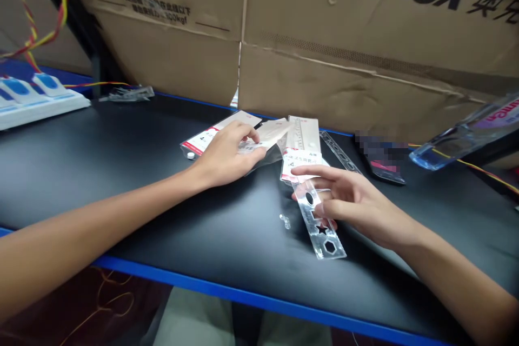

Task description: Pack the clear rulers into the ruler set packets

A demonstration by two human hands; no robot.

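Note:
My right hand (pixel 360 203) pinches a clear stencil ruler (pixel 316 221) with cut-out shapes, among them a star and a hexagon. The ruler slants toward the table's front edge. My left hand (pixel 231 154) rests over the packets at the middle, its thumb and index finger apart. Beneath and beside it lie a red-and-white packet (pixel 198 140) and a clear sleeve with a pale card (pixel 273 132). Another packet (pixel 304 135), with a ruler seen inside it, lies behind my right hand. A second clear stencil ruler (pixel 338 151) lies to its right.
Small clear bits (pixel 286 221) lie left of the held ruler, and a small white piece (pixel 190 156) near my left wrist. A power strip (pixel 44 100) stands at left. At right are a dark phone-like object (pixel 381 165) and a tilted bottle (pixel 458 135). Cardboard (pixel 304 75) walls the back.

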